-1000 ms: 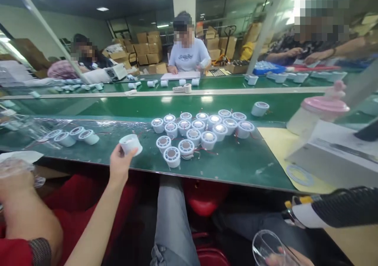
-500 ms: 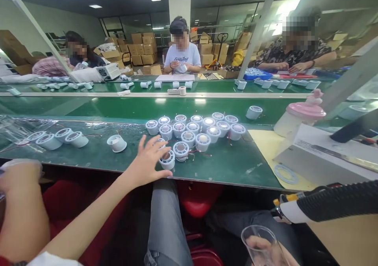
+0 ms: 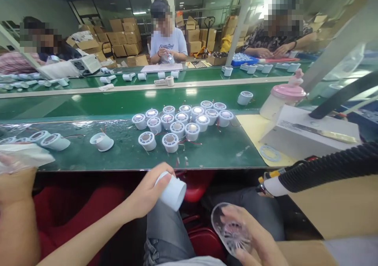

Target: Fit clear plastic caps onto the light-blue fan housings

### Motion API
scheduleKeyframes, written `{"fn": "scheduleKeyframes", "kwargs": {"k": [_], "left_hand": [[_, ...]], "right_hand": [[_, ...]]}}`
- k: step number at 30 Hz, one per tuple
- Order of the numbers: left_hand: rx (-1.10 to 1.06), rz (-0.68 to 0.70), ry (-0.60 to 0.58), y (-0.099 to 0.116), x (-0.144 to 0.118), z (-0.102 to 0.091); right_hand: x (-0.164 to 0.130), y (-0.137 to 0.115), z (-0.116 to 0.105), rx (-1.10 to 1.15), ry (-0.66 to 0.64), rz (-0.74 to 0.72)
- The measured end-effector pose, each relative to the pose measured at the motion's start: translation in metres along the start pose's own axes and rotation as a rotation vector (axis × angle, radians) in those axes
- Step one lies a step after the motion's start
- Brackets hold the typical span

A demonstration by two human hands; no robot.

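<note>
My left hand [image 3: 153, 189] grips a white cylindrical fan housing [image 3: 173, 193], tilted with its open end toward the lower right, over my leg just in front of the table edge. Lower right, my right hand [image 3: 251, 232] is closed around a clear plastic cup [image 3: 228, 226], tipped so that radial ribs show inside it. Several more white fan housings [image 3: 177, 130] with slotted round tops and thin wires stand grouped on the green table [image 3: 212, 155]. One housing [image 3: 102, 142] lies apart on the left.
A neighbour's hand [image 3: 13, 171] holds clear plastic at far left, near more housings. To the right are a white box [image 3: 313, 134], a pink-lidded jar [image 3: 283, 100], a white ring [image 3: 270, 153] and a black ribbed hose [image 3: 330, 167]. People work across the green belt [image 3: 118, 104].
My left hand has picked a housing from the front of the group and drawn it back over my leg. My right hand has raised the cup and tilted it. The view has shifted.
</note>
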State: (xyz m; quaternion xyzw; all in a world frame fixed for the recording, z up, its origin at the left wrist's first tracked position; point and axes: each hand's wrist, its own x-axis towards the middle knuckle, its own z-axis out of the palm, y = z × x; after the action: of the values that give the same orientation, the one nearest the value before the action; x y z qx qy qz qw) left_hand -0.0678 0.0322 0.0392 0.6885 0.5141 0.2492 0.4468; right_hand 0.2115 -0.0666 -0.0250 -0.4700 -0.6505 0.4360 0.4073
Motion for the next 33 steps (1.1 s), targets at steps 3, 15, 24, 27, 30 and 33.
{"fn": "scheduleKeyframes", "kwargs": {"k": [3, 15, 24, 27, 30, 33], "left_hand": [[-0.550, -0.394, -0.427, -0.004, 0.000, 0.033], [0.103, 0.186, -0.421, 0.017, 0.009, 0.057], [-0.029, 0.260, -0.282, -0.003, 0.014, 0.074], [-0.006, 0.281, -0.328, -0.013, 0.016, 0.080], [-0.015, 0.330, -0.394, -0.019, 0.017, 0.083], [-0.151, 0.247, -0.495, -0.017, 0.015, 0.084]], "right_hand": [[0.015, -0.013, 0.010, -0.448, 0.000, -0.257], [0.030, -0.029, 0.000, -0.331, -0.191, 0.160], [0.027, -0.031, -0.001, 0.080, -0.023, 0.322], [0.025, -0.028, -0.001, 0.130, 0.088, 0.328], [0.025, -0.025, -0.002, 0.183, 0.163, 0.350], [0.027, -0.025, -0.005, 0.264, 0.223, 0.371]]}}
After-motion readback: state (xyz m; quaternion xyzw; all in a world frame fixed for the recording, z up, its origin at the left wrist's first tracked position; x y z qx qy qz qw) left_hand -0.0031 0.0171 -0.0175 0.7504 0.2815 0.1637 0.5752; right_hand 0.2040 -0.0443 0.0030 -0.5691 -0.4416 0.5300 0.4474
